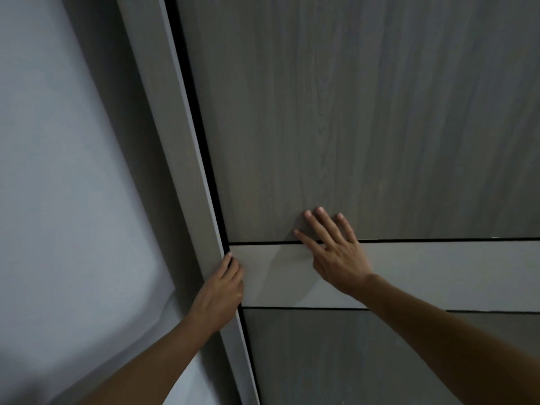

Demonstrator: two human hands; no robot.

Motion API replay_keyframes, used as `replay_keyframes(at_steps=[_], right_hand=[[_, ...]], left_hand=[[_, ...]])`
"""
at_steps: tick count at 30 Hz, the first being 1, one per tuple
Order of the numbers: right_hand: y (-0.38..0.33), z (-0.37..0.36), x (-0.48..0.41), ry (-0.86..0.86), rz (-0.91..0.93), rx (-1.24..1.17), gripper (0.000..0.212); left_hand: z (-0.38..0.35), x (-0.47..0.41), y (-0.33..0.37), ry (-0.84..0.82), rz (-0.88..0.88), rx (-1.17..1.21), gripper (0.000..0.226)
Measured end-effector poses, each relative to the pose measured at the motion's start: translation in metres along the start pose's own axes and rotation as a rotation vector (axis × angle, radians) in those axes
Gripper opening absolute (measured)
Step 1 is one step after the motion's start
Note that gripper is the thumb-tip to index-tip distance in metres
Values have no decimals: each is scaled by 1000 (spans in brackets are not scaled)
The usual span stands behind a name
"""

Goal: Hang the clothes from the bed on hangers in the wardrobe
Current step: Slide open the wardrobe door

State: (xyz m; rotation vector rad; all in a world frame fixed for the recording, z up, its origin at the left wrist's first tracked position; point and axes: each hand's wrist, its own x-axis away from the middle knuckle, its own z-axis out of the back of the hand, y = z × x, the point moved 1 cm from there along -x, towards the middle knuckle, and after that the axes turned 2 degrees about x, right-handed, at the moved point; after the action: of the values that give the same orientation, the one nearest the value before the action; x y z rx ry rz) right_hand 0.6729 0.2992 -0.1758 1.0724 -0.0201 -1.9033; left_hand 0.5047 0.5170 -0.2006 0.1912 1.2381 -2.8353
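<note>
You are facing the wardrobe's door (350, 112), which is filling the middle and right of the view. It is showing grey wood grain, with a paler band (453, 273) running across it between two thin dark lines.

Your left hand (220, 290) is sitting at the door's left edge, level with that band, with its back turned to you. Its fingers (232, 267) are lying close together and curling into the dark gap (201, 141) between the door and the upright frame (181, 141), hooking the door's edge. Most of their tips are hiding in the gap, and one is showing against the frame.

Your right hand (336, 255) is lying flat on the door, apart from the left hand and to its right. Its palm is resting on the band. Its fingers (327, 223) are reaching over the upper dark line onto the wood grain, straight and a little apart, holding nothing.

Both forearms are coming up bare from the bottom of the view. A darker panel (350, 361) is running below the band. A plain pale wall (58, 141) is showing left of the frame.
</note>
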Motion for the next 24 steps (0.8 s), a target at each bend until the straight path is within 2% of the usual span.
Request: replay_keyframes(at_steps=[5,8,11,13,16,20,24], right_hand=[[0,17,3,-131,-7,-55,75],[13,28,31,-185,-58,-150,57],[44,38,88,-235,-160,-205,40],[75,50,135,-347,-257,-178,32],[126,83,212,-546,-469,-89,28],[187,144,316,-654,-667,16,15],[246,224,429,-709,-823,117,23]], left_hand=[[20,-10,5,-56,71,99,13],[42,-25,18,-166,76,213,12],[72,-46,48,-175,87,325,9],[97,-59,83,-135,1,388,11],[142,-84,150,-46,-135,448,27],[223,-116,239,10,-284,531,29],[326,-138,341,94,-401,614,31]])
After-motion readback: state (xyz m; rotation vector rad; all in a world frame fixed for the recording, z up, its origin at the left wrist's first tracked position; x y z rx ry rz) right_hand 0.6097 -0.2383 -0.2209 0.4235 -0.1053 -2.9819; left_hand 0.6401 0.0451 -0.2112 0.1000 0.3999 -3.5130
